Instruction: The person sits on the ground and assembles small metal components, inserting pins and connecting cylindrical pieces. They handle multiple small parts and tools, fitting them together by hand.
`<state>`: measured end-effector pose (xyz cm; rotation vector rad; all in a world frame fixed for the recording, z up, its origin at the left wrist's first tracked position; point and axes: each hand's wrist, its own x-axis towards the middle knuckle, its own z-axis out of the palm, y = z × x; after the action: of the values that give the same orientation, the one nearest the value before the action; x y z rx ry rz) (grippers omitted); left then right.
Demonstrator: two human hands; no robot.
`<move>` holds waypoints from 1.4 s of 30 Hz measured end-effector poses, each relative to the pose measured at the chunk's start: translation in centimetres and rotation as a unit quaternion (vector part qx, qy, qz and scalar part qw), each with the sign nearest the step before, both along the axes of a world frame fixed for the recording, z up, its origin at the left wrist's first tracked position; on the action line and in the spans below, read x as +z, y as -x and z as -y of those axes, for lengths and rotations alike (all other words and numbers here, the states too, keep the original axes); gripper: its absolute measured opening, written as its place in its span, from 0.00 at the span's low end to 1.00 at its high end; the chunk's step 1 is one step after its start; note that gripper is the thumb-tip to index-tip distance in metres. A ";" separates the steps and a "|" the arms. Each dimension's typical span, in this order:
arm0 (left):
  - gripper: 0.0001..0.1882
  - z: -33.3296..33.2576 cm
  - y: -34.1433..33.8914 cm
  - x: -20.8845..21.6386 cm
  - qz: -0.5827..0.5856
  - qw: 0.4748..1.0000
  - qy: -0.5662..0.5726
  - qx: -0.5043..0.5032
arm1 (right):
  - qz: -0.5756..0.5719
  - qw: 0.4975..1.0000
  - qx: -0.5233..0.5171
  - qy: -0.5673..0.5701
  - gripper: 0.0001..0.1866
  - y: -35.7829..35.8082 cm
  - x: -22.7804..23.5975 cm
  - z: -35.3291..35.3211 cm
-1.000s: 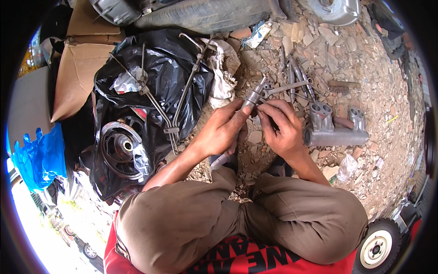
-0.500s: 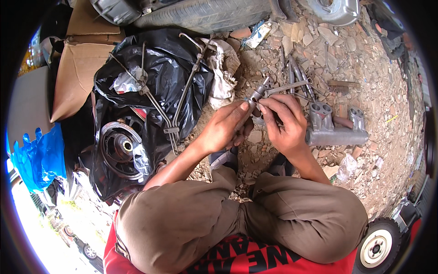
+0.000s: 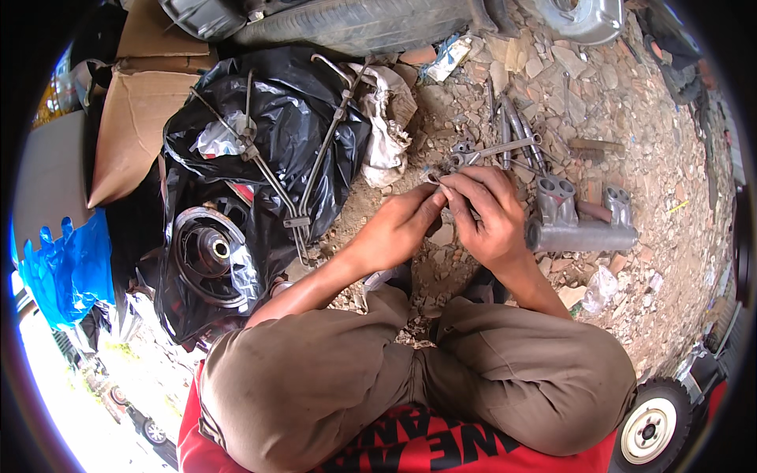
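Observation:
My left hand [image 3: 398, 225] is closed round a slim metal tube, mostly hidden now by the fingers. Only a small dark round end [image 3: 432, 179] shows above the left thumb. Against that end, the thumb and fingertips of my right hand [image 3: 489, 217] are pinched together. Just beyond the right knuckles a combination wrench [image 3: 505, 148] lies slantwise on the ground, with small metal parts [image 3: 462, 148] beside its near end. Both hands are held in front of my bent knees.
A grey metal casting with round ports [image 3: 582, 235] lies to the right. Several rod-like tools [image 3: 516, 126] are beyond the wrench. Left are a black plastic bag [image 3: 307, 94], bent metal rods [image 3: 272, 181] and a round wheel-like part [image 3: 209, 256]. A tire [image 3: 355, 27] lies across the far side.
The metal tube, which pointed up and away between my hands, has been lowered and is mostly out of sight. My hands have drawn together, uncovering small parts on the ground.

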<state>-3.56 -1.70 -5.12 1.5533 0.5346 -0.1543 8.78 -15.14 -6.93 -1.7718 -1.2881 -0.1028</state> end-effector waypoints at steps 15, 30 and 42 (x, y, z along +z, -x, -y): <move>0.24 -2.3 -0.2 2.1 0.015 0.978 0.197 0.065 | -0.086 0.995 -0.043 -0.043 0.08 -0.9 1.3 0.5; 0.18 -0.8 -0.3 0.2 0.018 0.995 0.080 0.050 | -0.011 1.000 0.000 -0.018 0.12 -0.5 0.6 0.0; 0.21 -2.7 0.1 2.2 0.011 0.993 0.098 0.065 | -0.009 0.999 -0.001 0.041 0.12 -1.4 -2.6 1.5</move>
<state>-3.63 1.01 -2.94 1.3238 0.5842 -0.0877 10.21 -16.64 -9.48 -1.8398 -1.2938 -0.0342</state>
